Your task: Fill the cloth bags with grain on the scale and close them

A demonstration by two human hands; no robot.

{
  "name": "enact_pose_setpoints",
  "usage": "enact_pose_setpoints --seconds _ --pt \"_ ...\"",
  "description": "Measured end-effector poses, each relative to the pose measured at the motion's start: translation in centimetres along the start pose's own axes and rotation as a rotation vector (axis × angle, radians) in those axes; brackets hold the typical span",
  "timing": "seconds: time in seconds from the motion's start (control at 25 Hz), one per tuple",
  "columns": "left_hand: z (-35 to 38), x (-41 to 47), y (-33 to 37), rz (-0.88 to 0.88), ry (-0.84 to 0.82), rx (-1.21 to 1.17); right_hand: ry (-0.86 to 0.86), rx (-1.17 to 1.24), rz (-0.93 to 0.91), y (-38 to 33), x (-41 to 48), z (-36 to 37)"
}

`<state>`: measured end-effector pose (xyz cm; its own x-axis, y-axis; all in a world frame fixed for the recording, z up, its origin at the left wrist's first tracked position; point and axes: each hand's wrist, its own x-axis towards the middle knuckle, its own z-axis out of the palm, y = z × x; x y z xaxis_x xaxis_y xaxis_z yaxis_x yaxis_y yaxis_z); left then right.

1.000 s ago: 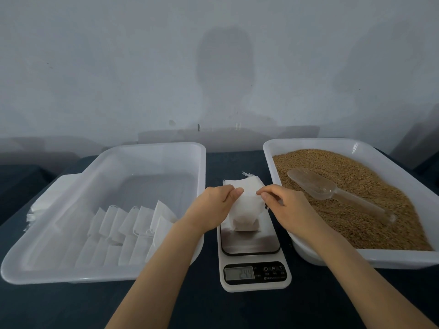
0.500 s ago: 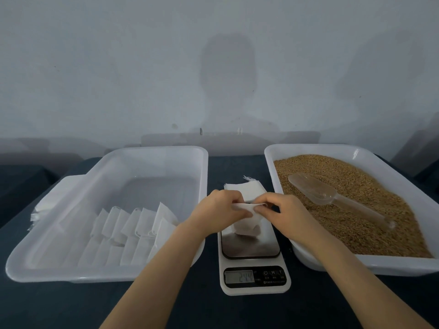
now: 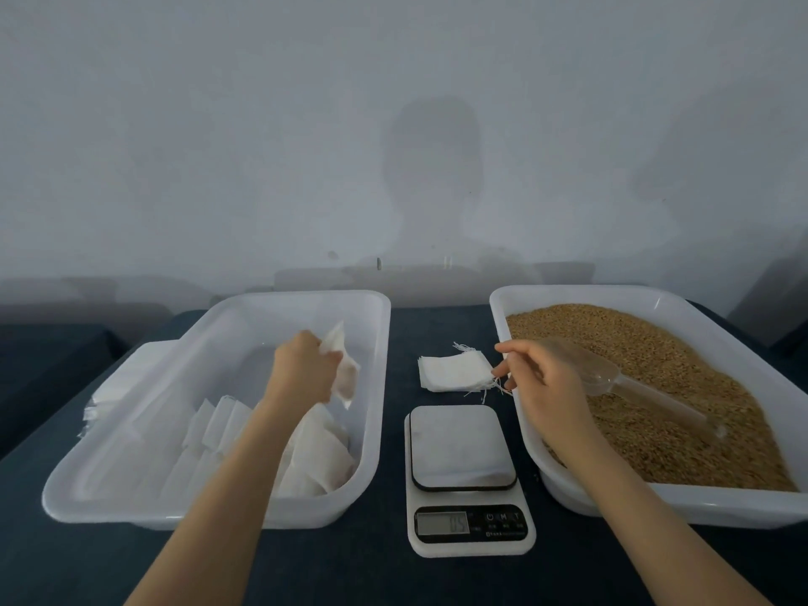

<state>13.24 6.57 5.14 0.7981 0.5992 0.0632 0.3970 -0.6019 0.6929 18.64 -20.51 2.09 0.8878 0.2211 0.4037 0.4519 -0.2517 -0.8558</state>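
The left hand (image 3: pixel 301 371) grips one filled cloth bag (image 3: pixel 345 369) above the left tray (image 3: pixel 380 325), fingers curled round it. The right hand (image 3: pixel 546 378) hovers over the inner rim of the right tray (image 3: pixel 498 308), fingers loosely spread and holding nothing, their tips just beside one stack of empty bags (image 3: pixel 454 373) on the bench (image 3: pixel 350 570). One scale (image 3: pixel 463 448) sits between the two trays. The left tray holds a row of closed bags (image 3: pixel 319 457), too overlapped to count; the right holds grain (image 3: pixel 677 365) and one clear scoop (image 3: pixel 634 387).
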Motion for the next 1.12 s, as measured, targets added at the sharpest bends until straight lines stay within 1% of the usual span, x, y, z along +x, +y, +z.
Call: enact_pose_setpoints --seconds 0.08,0.16,0.32,0.44,0.48,0.52,0.56,0.6,0.64,0.68,0.76,0.8,0.84,0.92,1.0,1.08,1.12 --pt "1.4 0.1 -1.6 -0.072 -0.14 0.172 0.009 -0.004 0.016 0.1 0.1 0.0" --pt "2.3 0.0 -2.9 -0.108 -0.261 0.355 0.015 -0.003 0.019 0.3 0.1 0.0" --pt "2.2 0.1 -3.7 -0.181 -0.419 0.319 0.027 -0.029 0.004 0.6 0.1 0.0" --pt "1.7 0.2 -3.2 -0.157 -0.47 0.451 0.047 -0.028 0.001 0.6 0.2 0.0" --pt "1.7 0.2 -2.8 -0.144 -0.437 0.515 0.072 -0.024 0.003 0.7 0.2 -0.1" --pt "1.8 0.1 -2.2 -0.113 -0.351 0.597 0.109 -0.013 0.011 0.7 0.3 -0.2" --pt "2.1 0.2 -1.3 -0.049 -0.222 0.699 0.153 0.005 0.028 0.8 0.4 -0.3" --pt "2.7 0.3 0.0 0.05 -0.091 0.789 0.199 0.029 0.054 1.0 0.4 -0.5" --pt "3.6 0.7 1.6 0.18 -0.004 0.846 0.241 0.053 0.081 1.1 0.5 -0.6" --pt "5.0 1.1 3.2 0.333 0.025 0.875 0.274 0.073 0.107 1.2 0.6 -0.8" --pt "8.2 1.7 6.5 0.587 -0.078 0.945 0.316 0.108 0.148 1.4 0.7 -1.0" --pt "10.1 2.0 7.7 0.648 -0.151 0.981 0.33 0.125 0.16 1.4 0.6 -1.0" --pt "12.1 2.5 8.5 0.664 -0.225 0.998 0.341 0.138 0.161 1.4 0.7 -1.1" --pt "15.6 3.6 9.3 0.6 -0.376 0.979 0.355 0.15 0.153 1.6 0.8 -1.0" --pt "18.0 4.7 9.6 0.478 -0.52 0.929 0.36 0.145 0.14 1.7 0.9 -1.0" --pt "19.2 5.2 9.7 0.383 -0.637 0.946 0.354 0.146 0.144 1.8 1.0 -1.0" --pt "19.4 5.4 9.6 0.365 -0.674 0.969 0.35 0.147 0.145 1.8 1.0 -0.9"
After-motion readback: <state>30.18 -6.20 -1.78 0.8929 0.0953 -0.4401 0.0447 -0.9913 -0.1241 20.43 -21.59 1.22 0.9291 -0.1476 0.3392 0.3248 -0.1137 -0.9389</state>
